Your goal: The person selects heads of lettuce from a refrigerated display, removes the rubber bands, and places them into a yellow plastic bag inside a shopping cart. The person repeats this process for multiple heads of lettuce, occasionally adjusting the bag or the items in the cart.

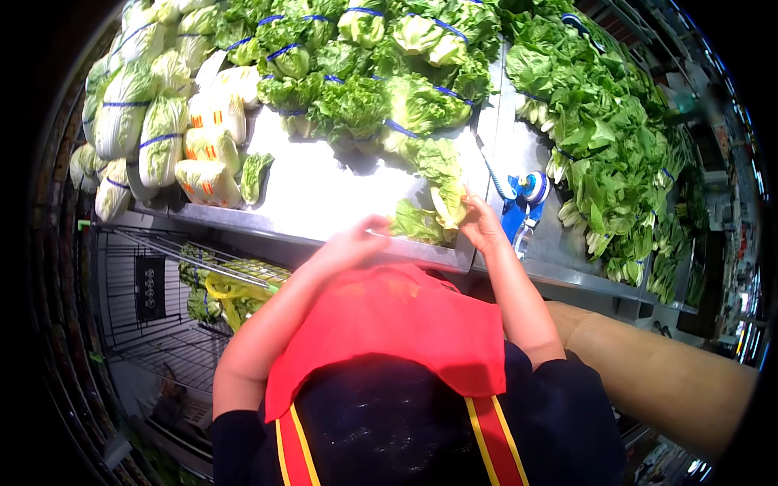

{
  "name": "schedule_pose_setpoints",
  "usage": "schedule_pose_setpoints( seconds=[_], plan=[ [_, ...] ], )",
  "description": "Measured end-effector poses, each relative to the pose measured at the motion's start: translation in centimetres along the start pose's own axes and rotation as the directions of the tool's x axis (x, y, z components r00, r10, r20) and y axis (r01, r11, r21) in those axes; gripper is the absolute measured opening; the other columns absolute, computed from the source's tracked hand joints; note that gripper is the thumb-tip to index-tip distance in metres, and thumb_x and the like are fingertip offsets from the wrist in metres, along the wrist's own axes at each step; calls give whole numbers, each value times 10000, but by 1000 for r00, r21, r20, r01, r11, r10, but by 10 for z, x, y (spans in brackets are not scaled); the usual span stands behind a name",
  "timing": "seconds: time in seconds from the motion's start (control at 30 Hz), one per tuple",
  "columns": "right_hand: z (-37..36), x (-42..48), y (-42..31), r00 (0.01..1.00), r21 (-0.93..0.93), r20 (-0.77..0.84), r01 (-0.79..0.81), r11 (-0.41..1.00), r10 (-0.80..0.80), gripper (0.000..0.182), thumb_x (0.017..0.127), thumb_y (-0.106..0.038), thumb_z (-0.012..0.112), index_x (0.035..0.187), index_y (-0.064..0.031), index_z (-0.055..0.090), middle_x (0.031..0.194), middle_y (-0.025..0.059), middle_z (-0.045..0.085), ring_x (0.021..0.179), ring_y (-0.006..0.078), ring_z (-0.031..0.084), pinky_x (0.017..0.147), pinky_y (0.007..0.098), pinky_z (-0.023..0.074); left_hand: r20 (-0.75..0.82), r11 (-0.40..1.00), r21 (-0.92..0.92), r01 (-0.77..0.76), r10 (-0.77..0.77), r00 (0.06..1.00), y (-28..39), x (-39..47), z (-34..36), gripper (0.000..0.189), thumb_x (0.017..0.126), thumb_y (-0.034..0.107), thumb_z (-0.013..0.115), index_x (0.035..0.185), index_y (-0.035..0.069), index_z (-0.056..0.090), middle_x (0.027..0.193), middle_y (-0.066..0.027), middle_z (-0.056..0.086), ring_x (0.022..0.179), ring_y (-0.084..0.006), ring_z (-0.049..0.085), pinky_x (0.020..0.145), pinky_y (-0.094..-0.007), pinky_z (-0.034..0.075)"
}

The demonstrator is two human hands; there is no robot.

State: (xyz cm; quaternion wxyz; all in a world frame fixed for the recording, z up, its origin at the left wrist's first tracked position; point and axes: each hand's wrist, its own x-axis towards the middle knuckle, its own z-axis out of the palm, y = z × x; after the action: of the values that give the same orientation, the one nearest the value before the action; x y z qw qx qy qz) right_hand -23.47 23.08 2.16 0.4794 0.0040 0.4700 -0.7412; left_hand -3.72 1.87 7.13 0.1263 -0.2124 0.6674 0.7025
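A slim, pale-stemmed head of leaf lettuce (444, 188) stands slanted over the front right corner of the metal display table (340, 182). My right hand (482, 223) grips it from the right, fingers around its pale base. At the table's front edge is my left hand (364, 238), blurred and washed out by glare. Its fingertips reach toward loose green lettuce leaves (416, 220) lying by the base. Whether they pinch a leaf is not visible.
Blue-banded lettuce (352, 109) is heaped behind, napa cabbages (161, 143) at left. A blue tape dispenser (521, 209) sits right, before piled leafy greens (595, 140). A wire shopping cart (146, 328) holding greens stands at left, a cardboard box (656, 358) at right.
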Motion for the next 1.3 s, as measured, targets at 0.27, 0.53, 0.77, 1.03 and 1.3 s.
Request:
schedule_pose_setpoints(
  seconds=[0.27, 0.53, 0.77, 1.03, 1.3],
  plan=[
    [39, -25, 16, 986, 292, -12, 163, 942, -167, 622, 849, -97, 647, 1380, -44, 327, 1318, 123, 474, 1210, 258, 485, 1000, 410, 426, -110, 955, 178, -237, 258, 960, 30, 62, 62, 650, 779, 121, 724, 1290, 59, 327, 1079, -129, 512, 813, -136, 563, 680, -272, 499],
    [44, -22, 31, 948, 69, -188, 272, 960, -255, 560, 833, 12, 613, 1325, -43, 352, 1259, 122, 510, 1141, 238, 533, 963, 380, 450, -164, 976, -52, -210, 199, 966, 10, 72, 50, 214, 828, 62, 623, 957, 70, 453, 954, -58, 532, 655, -60, 525, 532, -214, 425],
    [56, -7, 57, 848, 109, -372, 444, 890, -378, 561, 814, 87, 578, 1303, -52, 341, 1236, 107, 509, 1141, 235, 525, 973, 380, 444, -384, 964, 38, -265, 259, 886, -25, 84, 55, 73, 861, 39, 552, 855, 49, 480, 784, -25, 525, 571, -68, 520, 465, -225, 452],
    [38, 3, 56, 873, 510, -453, 418, 752, -179, 413, 854, 35, 525, 1235, -58, 396, 1260, 143, 474, 1183, 315, 484, 994, 502, 412, -353, 851, -455, -262, 98, 930, -2, 58, 63, 118, 900, 16, 479, 1012, 14, 444, 979, -98, 567, 764, -162, 628, 661, -269, 557],
    [40, -4, 58, 877, 557, -442, 433, 709, -188, 411, 846, 25, 453, 1252, -39, 453, 1286, 123, 493, 1225, 303, 462, 1058, 507, 353, -211, 782, -623, -1, -167, 963, -26, 70, 53, 116, 879, 0, 471, 993, -18, 482, 895, -142, 614, 695, -167, 623, 621, -236, 537]
  ],
)
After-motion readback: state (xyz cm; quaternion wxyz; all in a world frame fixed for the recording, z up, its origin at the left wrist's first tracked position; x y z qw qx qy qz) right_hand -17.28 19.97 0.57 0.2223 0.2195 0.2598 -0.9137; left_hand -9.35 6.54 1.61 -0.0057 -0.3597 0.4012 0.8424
